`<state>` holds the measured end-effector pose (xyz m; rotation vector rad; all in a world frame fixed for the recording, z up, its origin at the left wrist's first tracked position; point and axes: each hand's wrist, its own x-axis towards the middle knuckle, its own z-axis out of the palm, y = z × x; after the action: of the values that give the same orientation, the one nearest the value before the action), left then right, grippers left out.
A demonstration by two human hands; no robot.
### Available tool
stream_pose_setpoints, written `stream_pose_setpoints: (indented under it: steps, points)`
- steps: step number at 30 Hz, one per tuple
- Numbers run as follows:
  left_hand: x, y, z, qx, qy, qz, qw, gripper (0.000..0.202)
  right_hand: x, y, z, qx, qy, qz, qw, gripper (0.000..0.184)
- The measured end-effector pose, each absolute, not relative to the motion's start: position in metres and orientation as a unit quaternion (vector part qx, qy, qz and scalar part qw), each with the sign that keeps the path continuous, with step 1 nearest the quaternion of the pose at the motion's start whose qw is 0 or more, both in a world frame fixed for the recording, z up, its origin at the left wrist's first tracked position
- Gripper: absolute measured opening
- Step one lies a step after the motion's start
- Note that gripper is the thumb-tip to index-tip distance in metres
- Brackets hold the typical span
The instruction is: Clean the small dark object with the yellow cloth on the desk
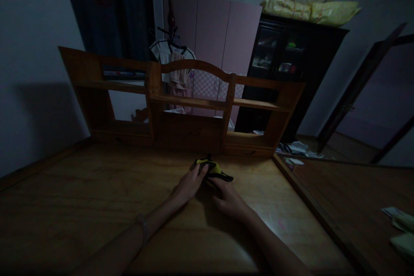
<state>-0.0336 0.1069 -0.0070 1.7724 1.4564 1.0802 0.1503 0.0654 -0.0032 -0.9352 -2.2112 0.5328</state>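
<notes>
A small yellow and black object (pixel 214 169) lies on the wooden desk (pixel 97 198), close to the desk's shelf unit. My left hand (pixel 189 183) reaches to it with fingers stretched out, the fingertips resting on its left side. From the right, my right hand (pixel 228 198) has its fingers curled at the object's near edge. The room is dim, and I cannot make out what the object is or whether either hand grips it.
A wooden shelf unit (pixel 190 103) stands along the desk's back edge. Behind it are a pink wardrobe (pixel 223 39), hanging clothes (pixel 176 69) and a dark cabinet (pixel 284 60) topped with bags. Papers lie on the floor at right (pixel 401 224).
</notes>
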Motion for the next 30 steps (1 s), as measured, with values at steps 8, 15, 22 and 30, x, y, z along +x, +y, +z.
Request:
stream_pose_setpoints:
  steps: [8, 15, 22, 30]
  points:
    - [-0.034, 0.11, -0.012, 0.679, 0.545, 0.397, 0.289, 0.049, 0.15, 0.066, -0.004, -0.352, -0.848, 0.2, 0.341, 0.067]
    - [-0.032, 0.105, -0.003, 0.671, 0.553, 0.396, 0.294, 0.047, 0.15, 0.065, -0.003, -0.357, -0.845, 0.207, 0.339, 0.068]
    - [-0.032, 0.104, -0.001, 0.678, 0.58, 0.354, 0.28, 0.049, 0.15, 0.068, -0.006, -0.338, -0.847, 0.221, 0.345, 0.069]
    - [-0.032, 0.105, -0.001, 0.683, 0.574, 0.356, 0.28, 0.051, 0.151, 0.068, -0.008, -0.35, -0.845, 0.215, 0.343, 0.07]
